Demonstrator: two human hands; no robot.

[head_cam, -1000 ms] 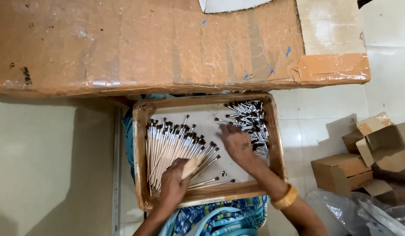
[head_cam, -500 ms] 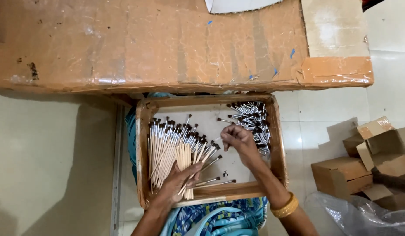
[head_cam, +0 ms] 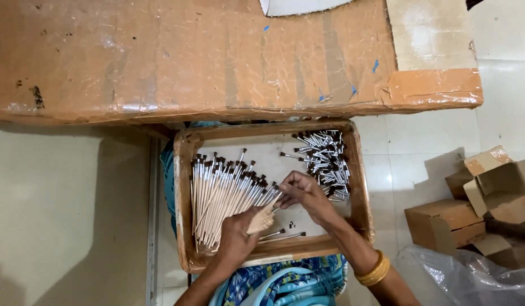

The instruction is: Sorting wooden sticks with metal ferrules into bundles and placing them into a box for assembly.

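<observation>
Pale tiled floor [head_cam: 58,215]; big taped carton [head_cam: 217,56] far, small boxes [head_cam: 477,204] right. Wooden tray [head_cam: 186,170] near, on lap. Brushes [head_cam: 223,195] piled left in tray, long axes near-to-far, dark tips far. Ferrules [head_cam: 325,161] heaped right. Left hand [head_cam: 240,235] clamped on sticks [head_cam: 261,218]; right hand [head_cam: 305,192] pinching a brush, touching the left.

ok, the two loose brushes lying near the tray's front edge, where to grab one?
Take a loose brush by its bare wooden handle end, coming from above and from the left. It lies flat and nearly level on the tray floor, dark tip toward the right, apart from the big pile, so the handle is free for a pinch.
</observation>
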